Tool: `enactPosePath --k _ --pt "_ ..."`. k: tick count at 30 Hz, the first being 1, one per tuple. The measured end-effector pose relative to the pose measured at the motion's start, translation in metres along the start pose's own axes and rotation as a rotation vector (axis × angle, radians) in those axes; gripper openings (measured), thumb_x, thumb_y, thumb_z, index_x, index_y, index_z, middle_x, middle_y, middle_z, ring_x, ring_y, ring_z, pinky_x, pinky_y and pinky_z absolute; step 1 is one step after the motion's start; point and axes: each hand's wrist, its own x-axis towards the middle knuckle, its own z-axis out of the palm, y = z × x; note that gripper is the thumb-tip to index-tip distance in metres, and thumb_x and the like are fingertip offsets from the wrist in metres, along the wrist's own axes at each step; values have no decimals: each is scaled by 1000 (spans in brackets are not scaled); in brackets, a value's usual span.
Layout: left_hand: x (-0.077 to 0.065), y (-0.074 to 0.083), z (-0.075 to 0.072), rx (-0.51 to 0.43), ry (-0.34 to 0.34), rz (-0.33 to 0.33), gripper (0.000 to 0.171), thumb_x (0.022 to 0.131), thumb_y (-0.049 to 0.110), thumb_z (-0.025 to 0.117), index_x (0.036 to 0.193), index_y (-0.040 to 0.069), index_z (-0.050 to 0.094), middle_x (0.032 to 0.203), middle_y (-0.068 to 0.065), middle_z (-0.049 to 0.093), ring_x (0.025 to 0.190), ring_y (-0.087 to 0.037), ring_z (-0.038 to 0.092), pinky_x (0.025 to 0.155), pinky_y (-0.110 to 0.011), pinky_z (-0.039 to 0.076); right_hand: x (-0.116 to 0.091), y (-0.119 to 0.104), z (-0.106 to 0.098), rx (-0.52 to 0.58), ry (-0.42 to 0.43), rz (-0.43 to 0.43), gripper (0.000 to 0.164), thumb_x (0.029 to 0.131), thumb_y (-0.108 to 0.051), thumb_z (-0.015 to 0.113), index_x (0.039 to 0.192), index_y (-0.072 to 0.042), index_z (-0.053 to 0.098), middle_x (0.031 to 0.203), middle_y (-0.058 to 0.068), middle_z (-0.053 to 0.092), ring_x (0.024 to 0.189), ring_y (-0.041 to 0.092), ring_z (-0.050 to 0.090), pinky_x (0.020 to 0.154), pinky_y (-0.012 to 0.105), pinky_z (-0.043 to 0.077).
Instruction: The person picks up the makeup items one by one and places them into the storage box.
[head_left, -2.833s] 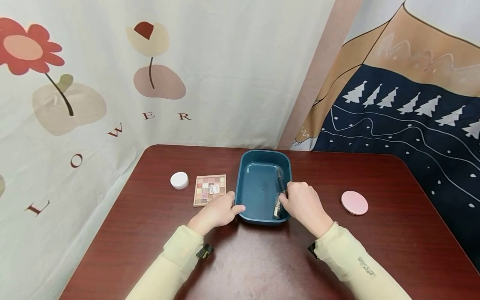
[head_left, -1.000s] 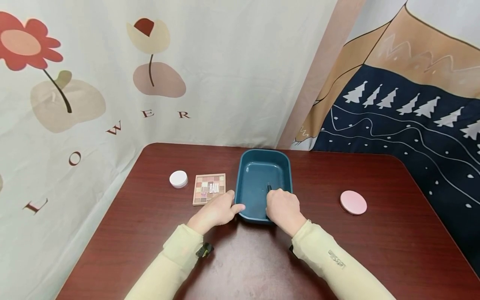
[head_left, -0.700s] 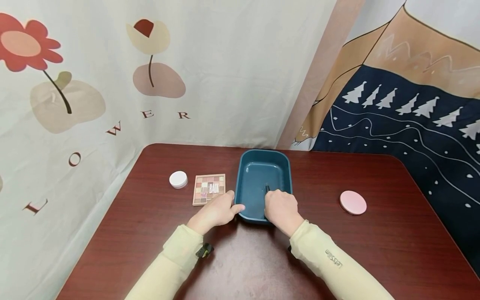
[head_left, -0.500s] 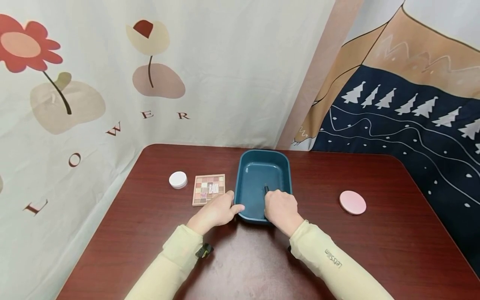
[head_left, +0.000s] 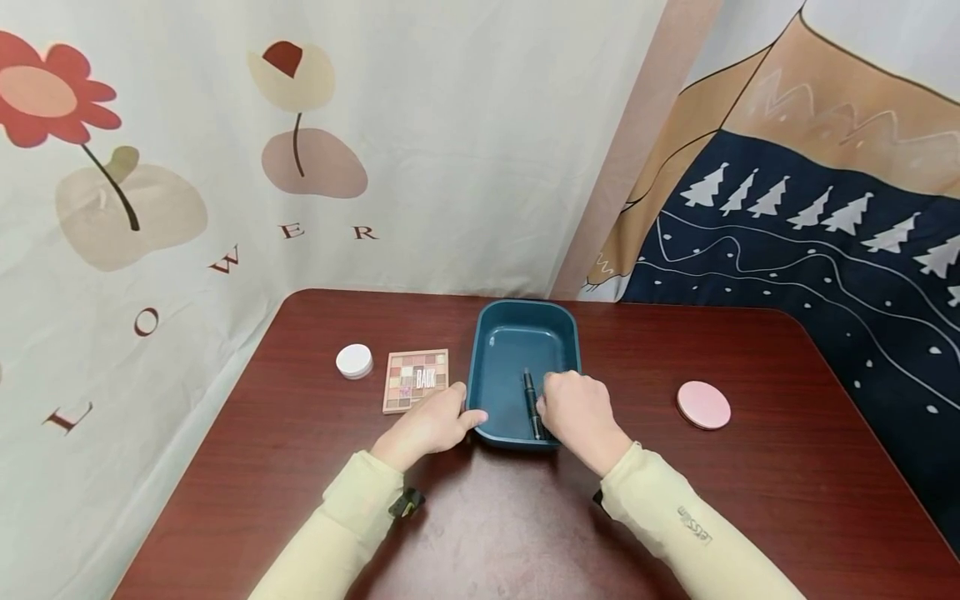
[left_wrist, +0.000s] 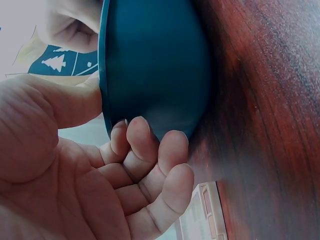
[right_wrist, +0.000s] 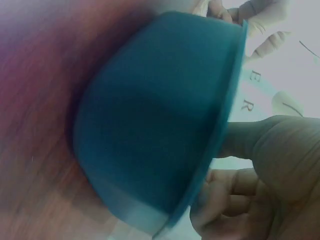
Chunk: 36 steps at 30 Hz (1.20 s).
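A deep blue rectangular tray [head_left: 511, 427] stands on the table. My left hand [head_left: 423, 423] grips its near left side; the left wrist view shows the thumb [left_wrist: 75, 106] over the rim and the fingers [left_wrist: 172, 150] against the outer wall. Inside the tray, a slim black makeup pen [head_left: 531, 404] lies lengthwise on the floor. My right hand [head_left: 581, 414] is over the tray's right side, just right of the pen, with its fingers bent down inside. Their tips are hidden, and in the right wrist view the fingers [right_wrist: 220, 205] are blurred behind the rim.
Left of the tray lies an eyeshadow palette [head_left: 416, 379], close to my left hand. Farther left is a round white jar [head_left: 354, 361]. A round pink compact [head_left: 703, 405] lies on the right of the reddish-brown table [head_left: 750, 483]. Curtains [head_left: 450, 150] hang behind.
My right hand moved left within the tray with the black pen, then let it go and shifted right. The pen now lies nearer the tray's middle. My left hand has stayed put.
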Motion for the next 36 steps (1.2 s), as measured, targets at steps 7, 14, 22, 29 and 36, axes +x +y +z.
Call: enactPosePath --k 7,14,22,29,36 --pt "0 0 0 5 5 4 32 101 32 68 98 2 56 77 -9 51 75 -24 54 73 -40 48 -5 17 -9 61 98 -13 25 83 -7 78 68 -7 58 59 7 50 49 27 57 43 41 47" --pt "1 1 0 6 -5 -3 32 102 33 67 99 3 56 77 -9 51 74 -23 53 73 -40 47 -11 34 -12 117 165 -24 11 84 -6 77 92 1 72 80 14 62 65 31 64 52 46 55" --pt "1 1 -1 1 -17 -11 32 102 32 67 103 1 57 79 -9 52 76 -23 54 74 -41 48 -15 54 -18 148 153 9 16 87 -8 75 100 2 74 91 17 65 78 33 65 60 50 57" --pt "0 0 -1 5 -3 9 32 102 32 67 98 2 56 78 -9 52 75 -24 54 74 -41 48 -21 75 -21 147 158 45 18 87 -7 72 103 2 73 95 20 67 82 36 66 65 53 58" --pt "1 0 0 -2 -5 12 31 102 32 67 93 5 53 76 -9 51 73 -23 52 71 -39 46 -26 96 -18 138 199 66 23 88 -7 71 107 5 72 104 25 68 91 40 65 72 58 58"
